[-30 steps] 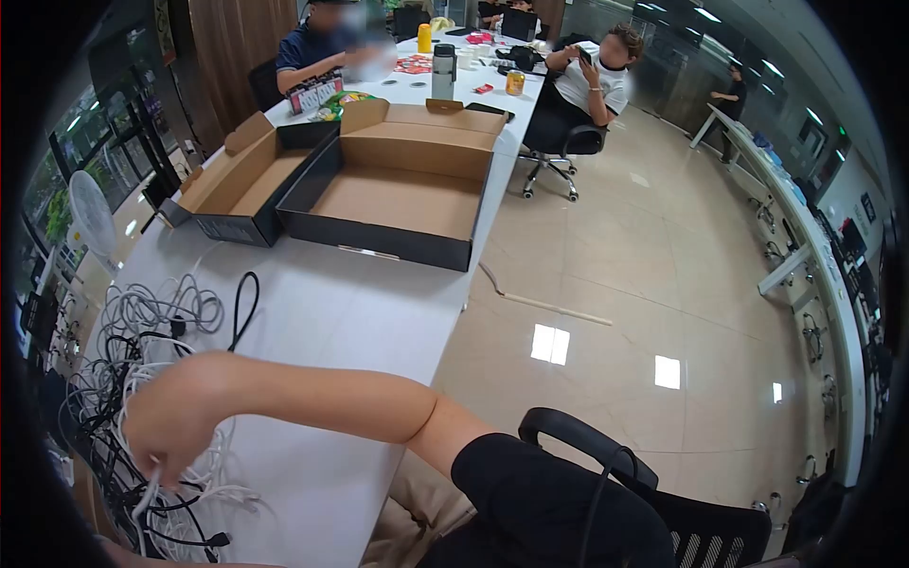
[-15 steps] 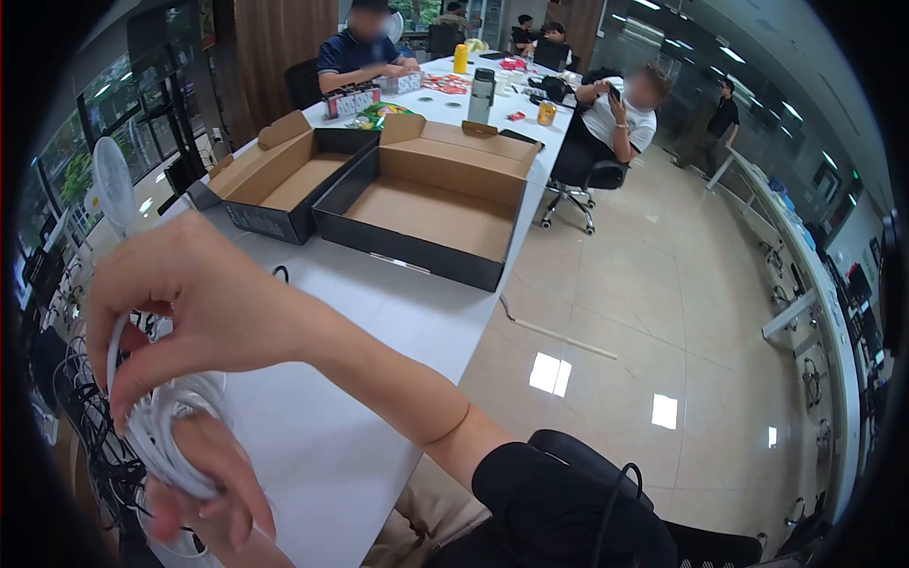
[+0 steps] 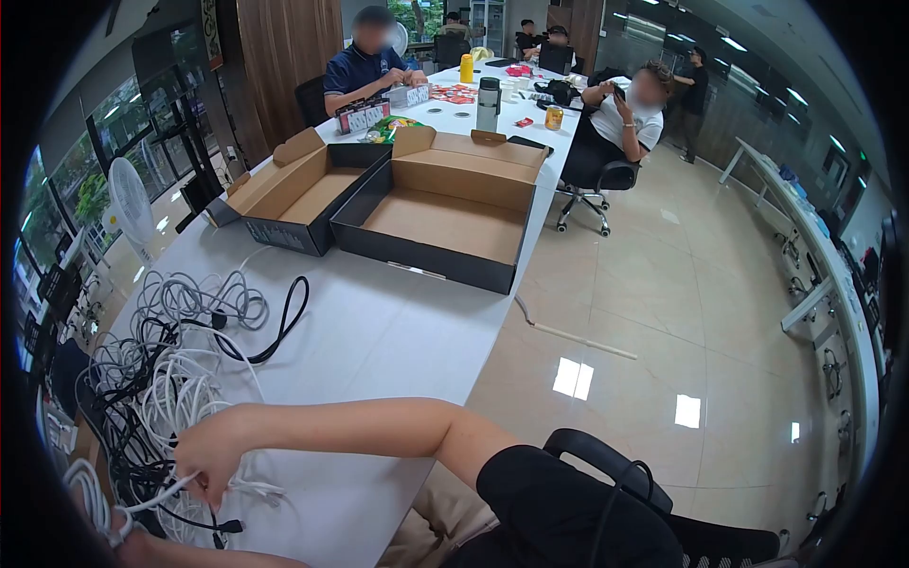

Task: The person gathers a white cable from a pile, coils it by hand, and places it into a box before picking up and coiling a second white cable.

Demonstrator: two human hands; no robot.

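My right hand [image 3: 210,456] is closed on a strand of white cable [image 3: 163,496], which runs left to a looped coil [image 3: 90,494] of the same cable. At the bottom left edge, my left hand [image 3: 133,549] holds that coil; most of its fingers are hidden or cut off by the frame. Beneath and beyond my right hand lies a tangled pile of white cables [image 3: 180,383], mixed with black cables [image 3: 121,407] and grey cables [image 3: 204,295]. A black plug [image 3: 230,526] shows just below my right hand.
Two open black cardboard boxes, a larger one [image 3: 445,222] and a smaller one [image 3: 308,204], stand farther up the white table [image 3: 379,327]. A bottle [image 3: 488,106] and a can [image 3: 554,117] are behind them. Other people sit along the table. A white fan [image 3: 128,201] stands left.
My right hand has dropped from its raised position down to the cable pile, drawing the strand rightward from the coil. My left hand and the coil have shifted toward the lower left.
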